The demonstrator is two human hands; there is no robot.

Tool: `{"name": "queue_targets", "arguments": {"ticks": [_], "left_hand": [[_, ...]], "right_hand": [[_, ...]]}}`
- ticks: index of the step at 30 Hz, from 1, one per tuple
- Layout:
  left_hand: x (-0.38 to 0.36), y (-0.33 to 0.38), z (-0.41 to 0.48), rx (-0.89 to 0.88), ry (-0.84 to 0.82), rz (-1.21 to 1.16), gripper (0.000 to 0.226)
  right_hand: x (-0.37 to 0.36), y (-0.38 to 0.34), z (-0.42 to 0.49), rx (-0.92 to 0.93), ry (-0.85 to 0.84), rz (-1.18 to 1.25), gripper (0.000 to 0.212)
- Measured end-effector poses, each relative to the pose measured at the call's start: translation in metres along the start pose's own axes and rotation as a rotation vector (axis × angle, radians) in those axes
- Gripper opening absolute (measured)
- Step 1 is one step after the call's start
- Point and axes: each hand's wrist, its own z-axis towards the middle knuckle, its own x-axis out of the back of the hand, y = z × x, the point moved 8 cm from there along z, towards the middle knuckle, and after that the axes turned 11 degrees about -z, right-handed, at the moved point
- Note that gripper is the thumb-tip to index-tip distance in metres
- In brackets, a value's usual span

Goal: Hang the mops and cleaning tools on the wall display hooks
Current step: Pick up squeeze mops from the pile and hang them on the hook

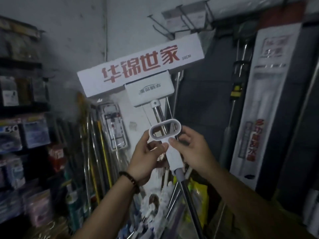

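Note:
I hold a mop by its white handle grip (164,131), an oval loop on top of a white sleeve and a steel pole running down to the lower right. My left hand (146,156) grips the sleeve just below the loop from the left. My right hand (191,149) pinches the same spot from the right. Behind it hangs another mop, upside down, with a white head box (139,66) printed with red characters. Metal wall hooks (176,25) stick out from the wall above, with nothing hanging on their front ends.
Shelves (20,109) of packaged goods fill the left side. Bundled poles and packaged tools (101,144) lean against the wall at centre left. Tall boxed mops (262,104) and a black-and-yellow pole (237,83) stand on the right. Bagged goods (198,195) lie low in the middle.

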Motion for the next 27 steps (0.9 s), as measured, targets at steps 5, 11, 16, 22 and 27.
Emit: {"name": "queue_targets", "arguments": {"ticks": [5,11,16,22,27], "left_hand": [[-0.054,0.034,0.071,-0.064,-0.098,0.061,0.033],[-0.128,0.072,0.141,-0.167,-0.215,0.096,0.027],[-0.186,0.103,0.197,-0.243,-0.271,0.086,0.027],[-0.227,0.124,0.247,-0.235,-0.364,0.035,0.028],[-0.226,0.128,0.272,-0.277,-0.418,0.039,0.029]], "right_hand": [[0.056,-0.027,0.059,0.076,0.056,0.006,0.033],[0.127,-0.055,0.122,0.181,0.217,-0.055,0.041],[0.186,-0.076,0.178,0.233,0.290,-0.082,0.040],[0.229,-0.098,0.226,0.284,0.410,-0.196,0.039],[0.231,-0.103,0.243,0.275,0.478,-0.244,0.036]]}}
